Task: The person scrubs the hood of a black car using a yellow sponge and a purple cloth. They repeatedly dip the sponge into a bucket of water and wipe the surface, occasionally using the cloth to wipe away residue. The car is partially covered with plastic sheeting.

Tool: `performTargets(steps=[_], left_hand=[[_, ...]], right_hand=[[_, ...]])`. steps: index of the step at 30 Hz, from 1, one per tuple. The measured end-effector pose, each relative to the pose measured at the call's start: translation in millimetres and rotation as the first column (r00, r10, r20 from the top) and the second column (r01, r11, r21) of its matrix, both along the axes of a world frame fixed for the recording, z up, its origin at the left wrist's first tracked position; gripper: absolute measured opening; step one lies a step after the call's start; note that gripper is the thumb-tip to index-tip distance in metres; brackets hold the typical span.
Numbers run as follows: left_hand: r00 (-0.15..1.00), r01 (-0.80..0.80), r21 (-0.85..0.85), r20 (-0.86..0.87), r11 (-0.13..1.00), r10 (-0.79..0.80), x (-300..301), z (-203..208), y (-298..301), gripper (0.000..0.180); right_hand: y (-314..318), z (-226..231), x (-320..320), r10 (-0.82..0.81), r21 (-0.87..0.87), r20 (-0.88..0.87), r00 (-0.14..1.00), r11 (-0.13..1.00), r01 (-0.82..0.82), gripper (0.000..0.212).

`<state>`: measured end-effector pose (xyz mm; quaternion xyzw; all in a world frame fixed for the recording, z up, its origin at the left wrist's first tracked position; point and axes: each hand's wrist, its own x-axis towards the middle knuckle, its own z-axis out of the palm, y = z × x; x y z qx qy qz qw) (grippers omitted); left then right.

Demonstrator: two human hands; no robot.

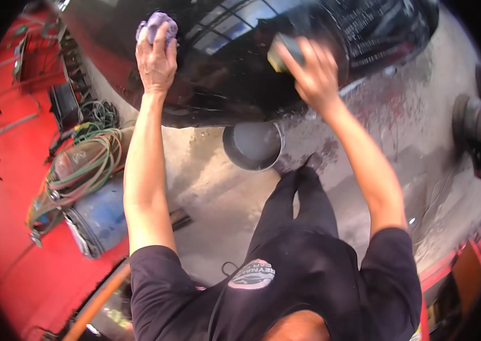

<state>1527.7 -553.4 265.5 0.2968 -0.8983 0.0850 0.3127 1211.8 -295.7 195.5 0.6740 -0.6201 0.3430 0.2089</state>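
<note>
A glossy black curved panel [217, 85], seemingly part of a car body, fills the top of the view, with water streaks and reflections on it. At its left, my left hand [157, 59] is closed on a crumpled purple cloth [159, 27]. Farther right, my right hand [315, 71] grips a dark grey and yellow sponge-like block [283, 52] over the panel's surface. That hand is slightly smeared by motion, and its palm side is hidden. Both arms are stretched forward.
Below the panel's edge a grey bucket [253, 146] stands on the wet concrete floor [206, 221]. Coiled green hoses [89, 165] and a blue cylinder [101, 219] lie at the left by a red metal surface [13, 227]. Dark round objects [473, 122] stand at the far right.
</note>
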Motion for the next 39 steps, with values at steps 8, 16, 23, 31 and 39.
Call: performTargets(steps=[8, 16, 23, 31, 39], left_hand=[[0.976, -0.091, 0.106, -0.186, 0.99, 0.11, 44, -39, -7, 0.052], [0.918, -0.238, 0.138, -0.292, 0.961, 0.27, 59, -9, 3, 0.034], [0.961, -0.148, 0.02, -0.233, 0.989, 0.148, 64, -8, -21, 0.027], [0.95, 0.11, 0.24, -0.31, 0.965, -0.031, 17, 54, -2, 0.022], [0.991, 0.078, -0.233, -0.088, 0.969, -0.101, -12, 77, -16, 0.018]], right_hand=[[-132, 48, 144, 0.312, 0.058, -0.088, 0.946, 0.95, -0.308, 0.067], [12, -6, 54, 0.327, 0.181, -0.208, 0.922, 0.939, -0.292, 0.055], [-151, 63, 203, 0.284, 0.224, -0.134, 0.949, 0.942, -0.25, 0.082], [30, -13, 95, 0.13, 0.196, -0.278, 0.952, 0.978, -0.076, 0.068], [-186, 62, 212, 0.294, 0.045, -0.029, 0.955, 0.955, -0.293, 0.064]])
